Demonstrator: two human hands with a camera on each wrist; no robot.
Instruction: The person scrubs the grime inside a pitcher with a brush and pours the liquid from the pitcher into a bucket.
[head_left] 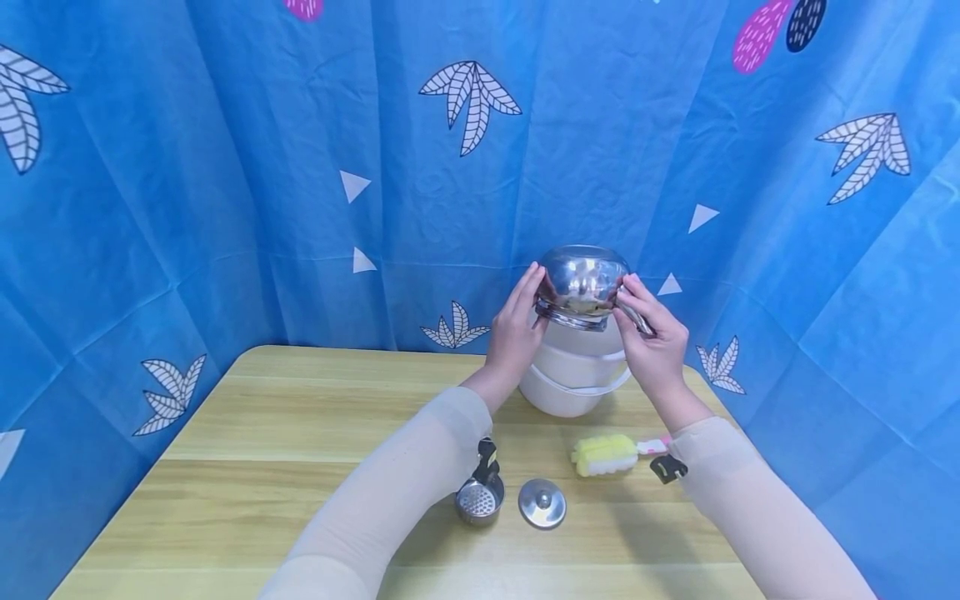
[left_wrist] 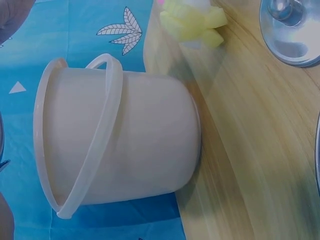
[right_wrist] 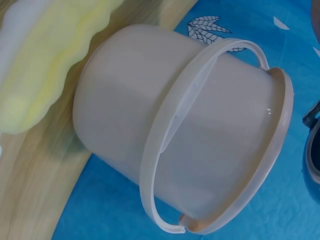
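Note:
A shiny metal teapot [head_left: 583, 279] is tipped over above the white bucket [head_left: 562, 395], its rim facing downward. My right hand [head_left: 654, 335] grips the teapot's handle on the right. On the opposite side, my left hand [head_left: 516, 323] holds the pot's body near the rim, fingers up its side and thumb lower. The bucket [left_wrist: 145, 135] stands upright with its handle hanging down the near side. Only a sliver of the teapot [right_wrist: 312, 170] enters the right wrist view at the edge. Whether anything flows from the pot cannot be seen.
On the wooden table [head_left: 300, 450] in front of the bucket are a metal strainer cup [head_left: 478, 502], a round metal lid [head_left: 542, 503] with a knob, and a yellow-and-white sponge brush [head_left: 606, 455] with a pink-and-white handle. A blue patterned curtain [head_left: 315, 167] surrounds the table.

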